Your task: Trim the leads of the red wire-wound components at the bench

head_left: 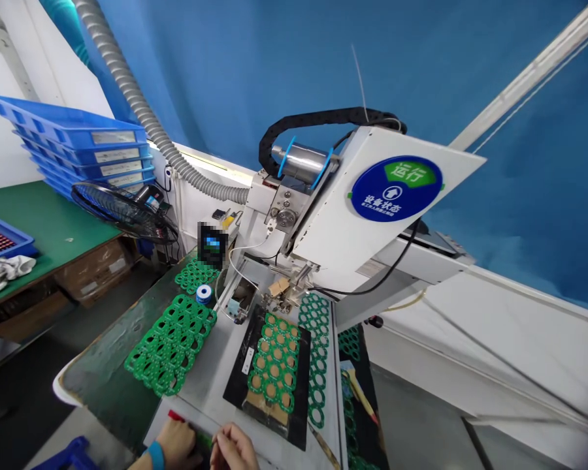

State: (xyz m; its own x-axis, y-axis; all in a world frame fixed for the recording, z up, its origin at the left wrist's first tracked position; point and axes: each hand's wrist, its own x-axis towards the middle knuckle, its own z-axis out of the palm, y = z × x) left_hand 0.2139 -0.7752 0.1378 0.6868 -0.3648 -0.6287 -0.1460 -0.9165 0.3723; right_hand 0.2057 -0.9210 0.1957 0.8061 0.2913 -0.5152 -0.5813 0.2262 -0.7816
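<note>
At the bottom edge, my left hand [176,445] wears a blue wristband [155,455]. Its fingers curl downward beside a small red part [176,416], and whatever they hold is hidden. Just to the right, my right hand [234,448] has its thumb and fingers drawn together; I cannot make out anything in them. A strip of green [204,440] shows between the hands, too little of it to name. Ahead of them, a panel of green ring-shaped circuit boards [274,359] lies on a black fixture plate [238,375] under the machine head [279,297].
Green board panels [171,343] lie on the left; another panel [318,359] is right of the fixture. A solder-like spool [204,294], a brush [360,391] and a tweezer-like tool [325,448] are nearby. A fan [127,212] and stacked blue trays [88,147] stand left.
</note>
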